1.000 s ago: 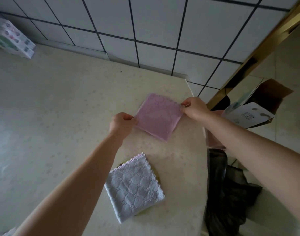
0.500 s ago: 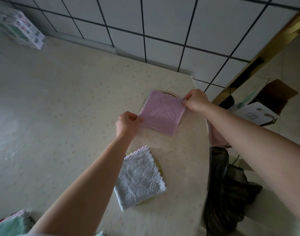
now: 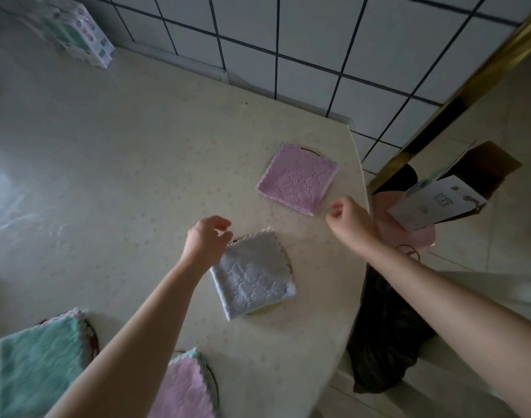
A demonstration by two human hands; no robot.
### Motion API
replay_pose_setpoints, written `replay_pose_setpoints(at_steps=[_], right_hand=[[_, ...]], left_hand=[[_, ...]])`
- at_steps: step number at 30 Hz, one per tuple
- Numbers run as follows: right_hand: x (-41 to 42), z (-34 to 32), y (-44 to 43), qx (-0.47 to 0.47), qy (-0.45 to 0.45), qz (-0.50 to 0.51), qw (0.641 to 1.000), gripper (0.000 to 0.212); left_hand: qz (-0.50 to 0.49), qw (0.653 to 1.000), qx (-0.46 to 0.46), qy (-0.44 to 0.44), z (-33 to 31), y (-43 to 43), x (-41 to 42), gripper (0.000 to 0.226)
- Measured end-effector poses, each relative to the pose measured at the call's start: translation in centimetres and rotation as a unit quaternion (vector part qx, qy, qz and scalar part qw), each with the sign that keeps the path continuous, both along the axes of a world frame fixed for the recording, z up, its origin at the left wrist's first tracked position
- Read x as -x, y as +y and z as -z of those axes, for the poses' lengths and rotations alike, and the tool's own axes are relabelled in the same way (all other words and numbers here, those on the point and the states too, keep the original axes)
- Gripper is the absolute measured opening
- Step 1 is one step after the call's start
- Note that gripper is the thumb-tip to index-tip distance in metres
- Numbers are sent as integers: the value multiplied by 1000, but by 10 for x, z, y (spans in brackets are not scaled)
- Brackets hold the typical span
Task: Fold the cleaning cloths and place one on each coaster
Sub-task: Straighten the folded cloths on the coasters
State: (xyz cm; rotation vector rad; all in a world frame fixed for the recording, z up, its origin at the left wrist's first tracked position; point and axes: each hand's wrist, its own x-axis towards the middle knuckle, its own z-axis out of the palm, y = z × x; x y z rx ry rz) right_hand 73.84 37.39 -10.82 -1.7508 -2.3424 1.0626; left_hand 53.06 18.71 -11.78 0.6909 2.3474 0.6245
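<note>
A folded pink cloth (image 3: 297, 178) lies flat over a coaster (image 3: 311, 151) whose dark rim peeks out at its far edge. A folded pale blue cloth (image 3: 252, 276) covers a yellowish coaster (image 3: 283, 303). At the near edge a green cloth (image 3: 35, 360) sits on a dark-rimmed coaster (image 3: 92, 336), and another pink cloth (image 3: 184, 390) rests on a coaster (image 3: 213, 384). My left hand (image 3: 206, 238) hovers by the blue cloth's far corner, fingers loosely apart, holding nothing. My right hand (image 3: 347, 218) is just right of the pink cloth, fingers curled, empty.
The counter (image 3: 122, 176) ends in a curved right edge. A tiled wall (image 3: 288, 40) runs behind. A tissue pack (image 3: 80, 31) stands at the far left. Off the edge are a cardboard box (image 3: 445, 197) and a dark bag (image 3: 384, 336).
Both hands have let go of the pink cloth, which now lies on its coaster. The hands have drawn back toward me. The view has tilted down, showing two nearer cloths.
</note>
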Motion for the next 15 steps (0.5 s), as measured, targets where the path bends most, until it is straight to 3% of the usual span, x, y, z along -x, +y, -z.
replay_pose_setpoints(at_steps=[3, 7, 12, 15], right_hand=[[-9, 6, -49, 55, 34, -16, 998, 10], [-10, 11, -102, 133, 39, -28, 990, 15], [-10, 14, -126, 103, -2, -39, 994, 20], [-9, 17, -128, 132, -24, -29, 991, 26]], left_hand=[[4, 1000, 22, 15, 0, -25, -4, 27], [-1, 1000, 26, 17, -1, -39, -11, 22], [-32, 999, -2, 10, 1, -49, -19, 18], [-56, 998, -11, -10, 1, -52, -21, 19]])
